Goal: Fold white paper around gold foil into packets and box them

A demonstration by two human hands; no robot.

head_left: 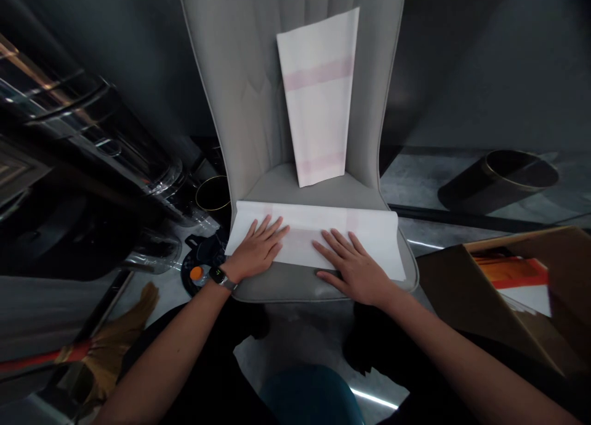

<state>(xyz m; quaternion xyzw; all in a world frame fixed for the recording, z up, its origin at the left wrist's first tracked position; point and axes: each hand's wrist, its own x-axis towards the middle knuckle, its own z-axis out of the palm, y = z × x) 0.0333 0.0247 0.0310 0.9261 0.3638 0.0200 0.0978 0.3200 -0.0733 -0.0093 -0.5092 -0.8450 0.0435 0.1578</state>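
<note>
On the chair seat's front edge, my left hand (258, 247) and right hand (353, 266) press flat, open, on the folded sheet (318, 231); it may slide off and crease crooked.

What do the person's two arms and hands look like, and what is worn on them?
Both forearms are bare, with no sleeves in view and no gloves. The left hand has a smartwatch at the wrist, with a dark square face showing small green marks and a grey band. The right hand wears nothing: no watch, ring or band is visible. The fingers of both hands are bare.
</note>
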